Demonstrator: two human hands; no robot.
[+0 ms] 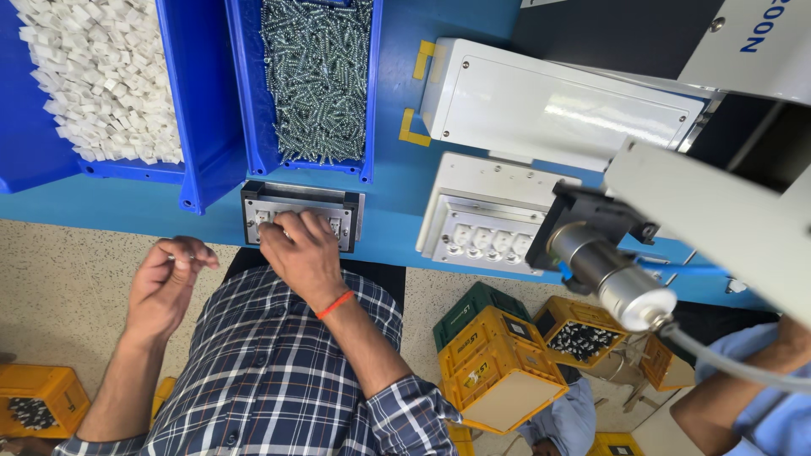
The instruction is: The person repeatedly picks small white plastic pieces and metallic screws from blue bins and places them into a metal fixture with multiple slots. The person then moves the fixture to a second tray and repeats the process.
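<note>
Right hand (297,249) is pressed fingers-down on grey fixture (300,213), long axis left-right. Left hand (169,279) is held curled just left, nearer floor; contents cannot be told.

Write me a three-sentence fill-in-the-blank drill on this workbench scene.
1. The right hand, with an orange wristband, rests on the grey metal fixture below the blue plastic bin full of silver ____.
2. The other blue plastic bin holds small plastic pieces coloured ____.
3. Next to the green plastic crate on the floor stand crates coloured ____.

Missing words: screws; white; yellow.
</note>
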